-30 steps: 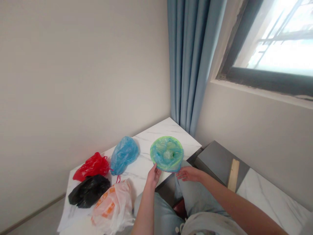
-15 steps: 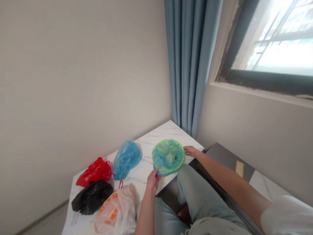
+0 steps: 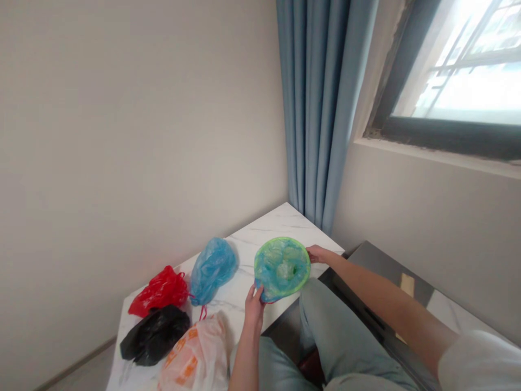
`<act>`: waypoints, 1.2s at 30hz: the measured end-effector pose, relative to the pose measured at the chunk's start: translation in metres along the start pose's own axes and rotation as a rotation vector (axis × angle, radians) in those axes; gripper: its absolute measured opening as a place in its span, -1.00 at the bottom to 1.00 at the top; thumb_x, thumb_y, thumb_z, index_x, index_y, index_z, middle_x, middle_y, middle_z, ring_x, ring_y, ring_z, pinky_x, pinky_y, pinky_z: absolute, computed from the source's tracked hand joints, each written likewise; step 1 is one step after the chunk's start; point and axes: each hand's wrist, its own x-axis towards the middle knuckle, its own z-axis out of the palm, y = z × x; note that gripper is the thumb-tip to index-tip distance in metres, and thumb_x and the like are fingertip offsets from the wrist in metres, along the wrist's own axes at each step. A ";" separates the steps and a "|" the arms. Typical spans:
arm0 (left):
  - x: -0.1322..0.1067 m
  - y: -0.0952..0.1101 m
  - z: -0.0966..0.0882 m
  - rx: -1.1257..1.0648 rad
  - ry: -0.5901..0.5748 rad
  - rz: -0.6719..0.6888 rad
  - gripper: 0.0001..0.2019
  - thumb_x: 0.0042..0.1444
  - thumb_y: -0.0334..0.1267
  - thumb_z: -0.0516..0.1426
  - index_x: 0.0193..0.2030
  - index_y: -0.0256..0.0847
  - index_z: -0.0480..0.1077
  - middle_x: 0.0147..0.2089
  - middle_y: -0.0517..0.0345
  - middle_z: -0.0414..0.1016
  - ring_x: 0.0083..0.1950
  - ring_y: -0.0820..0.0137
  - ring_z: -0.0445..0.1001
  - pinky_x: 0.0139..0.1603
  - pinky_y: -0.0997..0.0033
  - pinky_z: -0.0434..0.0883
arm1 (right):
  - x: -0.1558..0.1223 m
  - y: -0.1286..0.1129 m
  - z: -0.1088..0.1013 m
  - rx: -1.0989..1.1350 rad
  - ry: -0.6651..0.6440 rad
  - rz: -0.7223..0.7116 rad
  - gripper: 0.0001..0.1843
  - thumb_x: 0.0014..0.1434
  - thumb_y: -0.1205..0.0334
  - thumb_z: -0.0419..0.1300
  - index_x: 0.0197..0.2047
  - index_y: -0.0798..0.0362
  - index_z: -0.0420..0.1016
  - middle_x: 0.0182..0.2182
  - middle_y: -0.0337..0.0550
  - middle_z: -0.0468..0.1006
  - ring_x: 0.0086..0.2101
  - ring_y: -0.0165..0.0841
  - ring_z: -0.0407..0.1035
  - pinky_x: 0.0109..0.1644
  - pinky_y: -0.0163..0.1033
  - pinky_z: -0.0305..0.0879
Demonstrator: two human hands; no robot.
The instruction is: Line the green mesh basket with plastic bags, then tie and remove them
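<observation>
From the head view we record both of the person's hands apart, one on each side of the object under inspection. The object is a round, green-rimmed bundle of blue and green plastic film (image 3: pixel 281 269), lying flat or nearly so at the near edge of a white marble-patterned table (image 3: pixel 280 222). The left hand (image 3: pixel 254 308) is at the bundle's lower-left edge, its fingers against the film; we cannot confirm how firm the hold is. The right hand (image 3: pixel 319 253) is at the upper-right rim, its fingers touching or just beside it; we cannot tell whether it grips.

To the left on the same table we note a blue plastic bag (image 3: pixel 213 270) near the bundle, a red plastic bag (image 3: pixel 158 292), a black plastic bag (image 3: pixel 154 335), and a white plastic bag with orange print (image 3: pixel 195 358) at the near edge. The person's grey-green trousers (image 3: pixel 337 336) and white sleeve (image 3: pixel 476 364) are visible below and right. Behind the table hangs a blue curtain (image 3: pixel 321 108), beside a barred window (image 3: pixel 459 70).
</observation>
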 end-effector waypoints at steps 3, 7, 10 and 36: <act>-0.001 -0.002 -0.003 0.037 0.006 -0.001 -0.62 -0.03 -0.29 0.35 -0.06 -0.20 0.41 -0.24 0.07 0.59 -0.39 0.44 0.54 -0.33 0.45 0.46 | -0.003 -0.004 0.003 -0.180 0.129 -0.014 -0.82 0.16 0.37 0.15 -0.48 0.11 0.40 -0.56 -0.20 0.45 -0.48 -0.38 0.36 -0.32 -0.27 0.32; -0.003 -0.004 -0.005 0.118 -0.013 0.013 -0.47 -0.15 -0.18 0.40 -0.03 -0.22 0.39 -0.36 0.13 0.56 -0.47 0.48 0.49 -0.36 0.46 0.43 | -0.009 -0.011 0.007 -0.379 0.322 -0.131 -0.91 0.15 0.42 0.13 -0.29 0.08 0.44 -0.35 -0.07 0.54 -0.23 -0.29 0.42 -0.18 -0.30 0.26; -0.006 -0.002 -0.004 0.157 -0.034 0.009 -0.43 -0.23 -0.14 0.42 -0.05 -0.22 0.38 -0.46 0.21 0.51 -0.55 0.52 0.42 -0.38 0.48 0.39 | -0.014 -0.015 0.012 -0.499 0.401 -0.210 -0.80 0.19 0.42 0.10 -0.10 0.08 0.39 -0.25 0.02 0.54 -0.11 -0.20 0.40 -0.11 -0.26 0.21; -0.033 -0.005 -0.002 0.279 0.024 -0.143 -0.69 0.01 -0.05 0.27 -0.27 -0.22 0.35 -0.41 0.01 0.57 -0.41 0.30 0.58 -0.40 0.46 0.36 | -0.026 -0.020 0.023 -0.276 0.289 -0.369 -0.68 0.00 0.38 0.15 -0.13 -0.02 0.40 -0.26 -0.22 0.51 -0.23 -0.33 0.39 -0.08 -0.27 0.26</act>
